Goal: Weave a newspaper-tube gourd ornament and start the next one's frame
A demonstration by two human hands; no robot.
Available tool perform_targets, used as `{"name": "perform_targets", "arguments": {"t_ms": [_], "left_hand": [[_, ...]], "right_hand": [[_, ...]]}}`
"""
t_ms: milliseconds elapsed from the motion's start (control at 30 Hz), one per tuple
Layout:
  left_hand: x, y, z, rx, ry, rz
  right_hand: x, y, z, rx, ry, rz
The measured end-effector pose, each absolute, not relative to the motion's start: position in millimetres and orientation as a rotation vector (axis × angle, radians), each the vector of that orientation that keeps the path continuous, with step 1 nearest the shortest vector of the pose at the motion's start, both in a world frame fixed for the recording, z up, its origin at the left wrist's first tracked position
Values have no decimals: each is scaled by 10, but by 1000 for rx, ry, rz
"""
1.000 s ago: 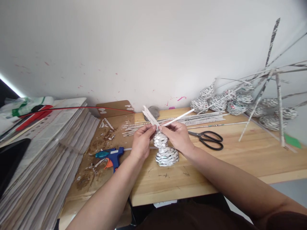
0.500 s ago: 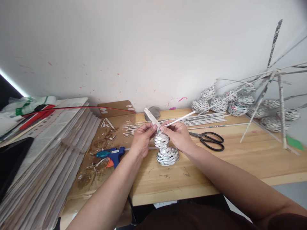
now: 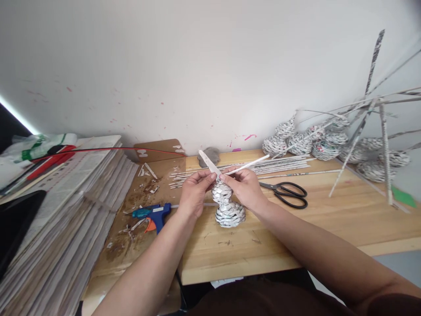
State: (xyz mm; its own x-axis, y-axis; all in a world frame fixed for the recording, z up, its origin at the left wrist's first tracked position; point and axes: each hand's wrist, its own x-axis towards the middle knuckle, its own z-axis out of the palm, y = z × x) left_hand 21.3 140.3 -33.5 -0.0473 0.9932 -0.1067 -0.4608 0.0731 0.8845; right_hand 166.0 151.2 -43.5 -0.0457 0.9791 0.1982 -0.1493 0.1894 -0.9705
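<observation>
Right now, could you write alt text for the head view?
The left hand and right hand pinch the top of a gourd-shaped woven paper piece over a wooden table; a blue glue gun lies left, black-handled scissors right.

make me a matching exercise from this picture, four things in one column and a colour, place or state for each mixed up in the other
1. glue gun
2. scissors
3. woven paper piece
4. newspaper stack

A. held near its top by the left hand and right hand
B. black, right of the right hand
C. piled at the far left
D. mostly blue, some orange

Pairs: 1-D, 2-B, 3-A, 4-C
</observation>
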Motion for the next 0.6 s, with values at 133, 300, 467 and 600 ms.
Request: {"name": "perform_targets", "arguments": {"t_ms": [133,300,467,600], "left_hand": [[232,1388,-345,754,913,1384],[231,1422,-394,687,786,1331],[220,1441,-393,617,726,1281],[218,1443,-403,639,673,1294]], "right_hand": [[1664,1499,-436,-961,-1295,1051],[1693,1490,-397,-933,-1452,964],[1736,1507,-309,-908,-1516,1066],[1752,1517,-293,-896,-1524,1108]]}}
